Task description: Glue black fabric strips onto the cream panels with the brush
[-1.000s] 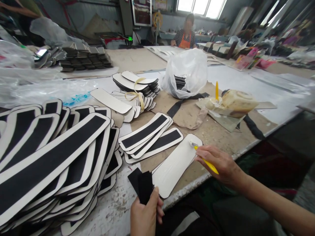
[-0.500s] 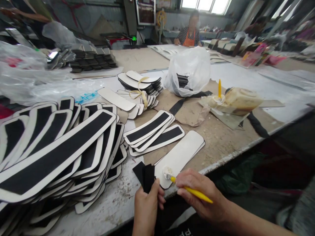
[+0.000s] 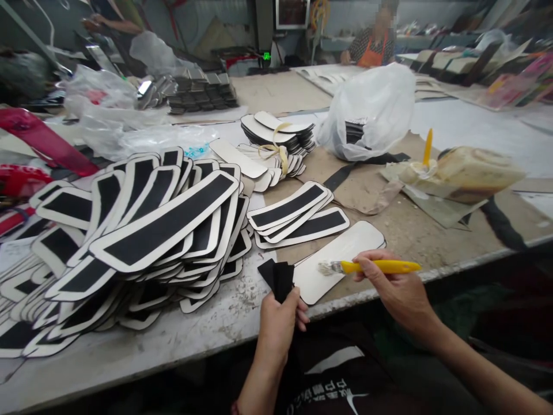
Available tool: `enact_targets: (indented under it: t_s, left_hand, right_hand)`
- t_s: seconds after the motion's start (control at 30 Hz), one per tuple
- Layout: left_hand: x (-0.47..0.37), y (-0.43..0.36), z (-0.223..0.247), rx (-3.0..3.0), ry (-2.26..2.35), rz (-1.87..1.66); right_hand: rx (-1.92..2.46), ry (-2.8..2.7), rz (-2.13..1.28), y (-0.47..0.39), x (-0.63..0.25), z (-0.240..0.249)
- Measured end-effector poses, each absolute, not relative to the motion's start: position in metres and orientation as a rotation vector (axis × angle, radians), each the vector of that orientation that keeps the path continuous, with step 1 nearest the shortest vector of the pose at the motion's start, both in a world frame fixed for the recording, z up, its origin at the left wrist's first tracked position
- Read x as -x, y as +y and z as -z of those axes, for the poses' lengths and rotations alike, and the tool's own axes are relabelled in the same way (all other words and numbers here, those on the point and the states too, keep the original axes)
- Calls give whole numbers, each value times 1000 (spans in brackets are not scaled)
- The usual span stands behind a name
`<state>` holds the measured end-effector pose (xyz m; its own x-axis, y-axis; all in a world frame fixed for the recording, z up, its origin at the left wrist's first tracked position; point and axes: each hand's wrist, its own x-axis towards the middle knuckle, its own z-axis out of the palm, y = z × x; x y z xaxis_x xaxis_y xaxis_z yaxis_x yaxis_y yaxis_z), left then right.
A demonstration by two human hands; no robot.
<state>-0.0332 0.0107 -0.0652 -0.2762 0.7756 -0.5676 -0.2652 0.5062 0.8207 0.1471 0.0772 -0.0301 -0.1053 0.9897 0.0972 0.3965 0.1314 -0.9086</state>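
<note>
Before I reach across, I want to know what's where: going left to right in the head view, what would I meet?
Large pile of black-and-white pieces, black strips in the left hand, brush in the right hand, upright yellow handle.

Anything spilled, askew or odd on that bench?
The large pile of white, rounded panels with black strips looks askew, its pieces fanned at mixed angles. Dark specks and smears soil the pale worktable between that pile and the left hand.

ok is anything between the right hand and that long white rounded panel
Only the yellow-handled bristle brush in the right hand, its tip on the long white rounded panel; nothing else visible stands between them.
</note>
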Motion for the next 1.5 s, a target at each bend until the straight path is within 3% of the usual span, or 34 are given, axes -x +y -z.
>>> enact_targets:
  t_s: [0.2,0.33,0.53,0.63,0.73,0.93,1.1,1.3,1.5]
  left_hand:
    - [44,11,59,-463,1609,-1112]
    - [53,0,43,-453,1680,-1188]
    - [30,-19,12,-444,1331,-1245]
    - [14,-22,10,-394,1245,-1251]
    - [7,-24,16,-314,1239,-1286]
    - [4,-28,24,-260,1259,-1357]
    - [-7,-25,29,-260,1272,-1435]
    - [-6,-41,42,-307,1316,-1172]
    - [22,-43,47,-211,1490,-1296]
  right_hand:
    - [1352,-1738,-647,76,-169,1]
    - [1235,-1800,-701,71,-165,-13]
    - [1136,-1828,-1407,54,-120,-4]
    - [1044,-1516,-1934,44,-97,7]
    - [1062,-1257,-2142,40,-87,13]
    - [1270,-1387,-1639,45,-96,15]
    - [1247,-1198,-1893,38,-102,16]
    - [1204,-1172,-1549,69,-131,10]
    - [1351,-1480,-1615,119,-183,-15]
